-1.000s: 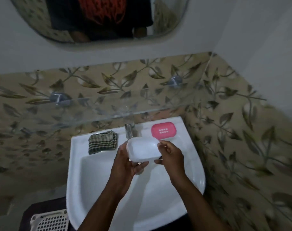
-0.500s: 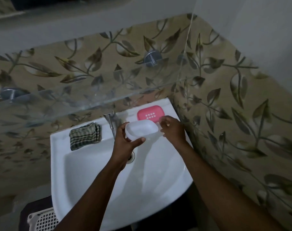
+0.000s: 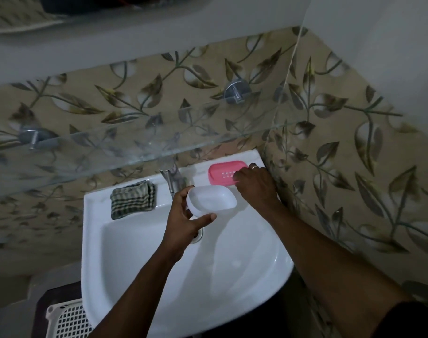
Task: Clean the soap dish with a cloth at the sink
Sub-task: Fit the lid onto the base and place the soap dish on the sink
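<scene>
Plastic soap dish (image 3: 211, 200), judged light and slick, is held rim-wise in the left hand (image 3: 183, 222); the pink insert (image 3: 221, 175) at 1 o'clock is touched by the right hand (image 3: 255, 185), grip unclear.

Small home bathroom, washbasin corner. White ceramic sink (image 3: 93, 240) at 6 o'clock, chrome tap (image 3: 171, 178) at its back edge. Glass shelf (image 3: 110, 152) above on 2 chrome brackets (image 3: 236, 91). Leaf-pattern wall tiles (image 3: 354, 167) from 9 to 3 o'clock. Mirror edge (image 3: 25, 18) at 11 o'clock. Pink soap tray (image 3: 221, 173) and checked cloth (image 3: 132, 200) on sink ledge, white soap dish (image 3: 211, 198) over basin. White plastic basket (image 3: 66, 320) on floor at 7 o'clock.
</scene>
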Available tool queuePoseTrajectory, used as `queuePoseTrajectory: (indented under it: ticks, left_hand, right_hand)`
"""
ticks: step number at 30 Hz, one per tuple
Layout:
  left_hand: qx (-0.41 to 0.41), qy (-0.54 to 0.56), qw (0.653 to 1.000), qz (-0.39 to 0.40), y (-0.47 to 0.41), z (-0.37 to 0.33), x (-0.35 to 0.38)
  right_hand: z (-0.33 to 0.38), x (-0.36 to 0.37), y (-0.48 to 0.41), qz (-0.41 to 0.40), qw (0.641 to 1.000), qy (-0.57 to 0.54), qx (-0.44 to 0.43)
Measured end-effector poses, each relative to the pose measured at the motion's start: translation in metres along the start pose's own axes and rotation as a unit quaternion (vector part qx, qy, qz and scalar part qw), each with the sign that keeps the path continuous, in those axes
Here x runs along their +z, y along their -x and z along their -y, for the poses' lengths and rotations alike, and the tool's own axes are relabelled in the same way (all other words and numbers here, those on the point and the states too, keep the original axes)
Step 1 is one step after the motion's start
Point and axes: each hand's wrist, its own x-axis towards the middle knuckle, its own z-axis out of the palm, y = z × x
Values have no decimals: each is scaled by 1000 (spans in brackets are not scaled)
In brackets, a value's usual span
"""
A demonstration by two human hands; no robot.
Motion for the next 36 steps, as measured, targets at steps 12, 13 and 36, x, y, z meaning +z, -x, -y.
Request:
queuePoseTrajectory:
  ticks: [12,13,36]
  left_hand:
    - [-13,99,991,93,39,-20,-33]
    - [-21,150,982,111,44,-22,-38]
    - [-42,523,847,78,100,-64,-29]
  right_hand:
    - [23,-116,57,-170,959,-214,70]
    - [26,-121,64,-175,958,-218,60]
    - [171,-163,100,-100,899,-403,142]
